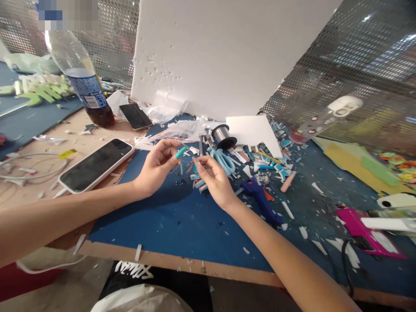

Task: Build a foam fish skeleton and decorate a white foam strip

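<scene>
A small teal foam strip (180, 152) is pinched in the left hand (156, 167), above the blue cutting mat (182, 225). The fingertips of the right hand (214, 177) are pressed together just beside it, tbh.

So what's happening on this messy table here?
A person's left hand pinches a small teal strip above a blue mat. The right hand is close beside it; what it holds is too small to tell. Scissors, a glue gun and foam scraps lie just behind.
</scene>
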Demonstrator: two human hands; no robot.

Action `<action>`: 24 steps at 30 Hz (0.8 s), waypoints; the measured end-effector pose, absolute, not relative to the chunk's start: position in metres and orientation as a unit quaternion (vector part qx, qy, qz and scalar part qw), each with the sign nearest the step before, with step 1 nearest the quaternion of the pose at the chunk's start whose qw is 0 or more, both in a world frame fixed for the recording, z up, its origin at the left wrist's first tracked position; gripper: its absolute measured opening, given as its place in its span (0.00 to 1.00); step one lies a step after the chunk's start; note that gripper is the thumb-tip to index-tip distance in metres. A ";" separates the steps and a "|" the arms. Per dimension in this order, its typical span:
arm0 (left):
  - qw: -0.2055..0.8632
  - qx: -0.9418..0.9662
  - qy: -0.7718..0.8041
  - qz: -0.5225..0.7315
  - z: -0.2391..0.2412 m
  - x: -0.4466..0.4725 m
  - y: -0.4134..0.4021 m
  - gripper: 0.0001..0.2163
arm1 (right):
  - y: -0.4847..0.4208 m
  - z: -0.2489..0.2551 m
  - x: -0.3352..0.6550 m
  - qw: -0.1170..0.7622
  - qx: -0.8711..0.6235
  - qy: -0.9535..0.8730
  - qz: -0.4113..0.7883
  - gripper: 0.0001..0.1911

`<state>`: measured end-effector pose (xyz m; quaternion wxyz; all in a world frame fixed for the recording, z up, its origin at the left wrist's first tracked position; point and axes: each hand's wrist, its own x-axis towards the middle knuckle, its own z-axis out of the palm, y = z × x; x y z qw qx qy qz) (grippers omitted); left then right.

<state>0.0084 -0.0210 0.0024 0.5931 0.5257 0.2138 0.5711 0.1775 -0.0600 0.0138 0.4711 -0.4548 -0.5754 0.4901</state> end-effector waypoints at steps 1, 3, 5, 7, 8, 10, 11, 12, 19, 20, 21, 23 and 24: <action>0.592 0.528 0.213 0.570 0.003 0.009 -0.022 0.11 | -0.061 0.014 0.177 0.472 -0.453 -0.569 0.497 0.10; 0.597 0.527 0.213 0.566 0.003 0.009 -0.023 0.11 | -0.062 0.016 0.176 0.473 -0.451 -0.558 0.511 0.11; 0.613 0.519 0.210 0.557 0.004 0.008 -0.024 0.11 | -0.062 0.016 0.175 0.475 -0.451 -0.542 0.526 0.11; 0.633 0.512 0.201 0.544 0.005 0.008 -0.025 0.14 | -0.063 0.017 0.175 0.485 -0.451 -0.518 0.541 0.12; 0.641 0.512 0.198 0.536 0.005 0.009 -0.025 0.15 | -0.063 0.017 0.176 0.490 -0.450 -0.505 0.550 0.12; 0.644 0.526 0.201 0.518 0.004 0.009 -0.024 0.19 | -0.063 0.018 0.176 0.499 -0.444 -0.483 0.566 0.13; 0.637 0.539 0.210 0.509 0.004 0.009 -0.024 0.21 | -0.063 0.018 0.176 0.500 -0.441 -0.474 0.574 0.13; 0.627 0.554 0.223 0.500 0.003 0.009 -0.024 0.23 | -0.063 0.019 0.176 0.501 -0.438 -0.466 0.583 0.14; 0.558 0.622 0.270 0.478 0.000 0.008 -0.023 0.26 | -0.065 0.021 0.173 0.489 -0.373 -0.413 0.671 0.16; 0.547 0.627 0.258 0.491 0.000 0.009 -0.023 0.23 | -0.066 0.021 0.172 0.489 -0.365 -0.410 0.678 0.16; 0.537 0.630 0.247 0.504 0.001 0.010 -0.024 0.19 | -0.066 0.021 0.171 0.485 -0.361 -0.411 0.682 0.17; 0.528 0.626 0.231 0.526 0.002 0.011 -0.025 0.12 | -0.067 0.020 0.169 0.473 -0.359 -0.422 0.685 0.17; 0.532 0.619 0.227 0.532 0.002 0.012 -0.026 0.09 | -0.068 0.020 0.168 0.470 -0.361 -0.432 0.680 0.17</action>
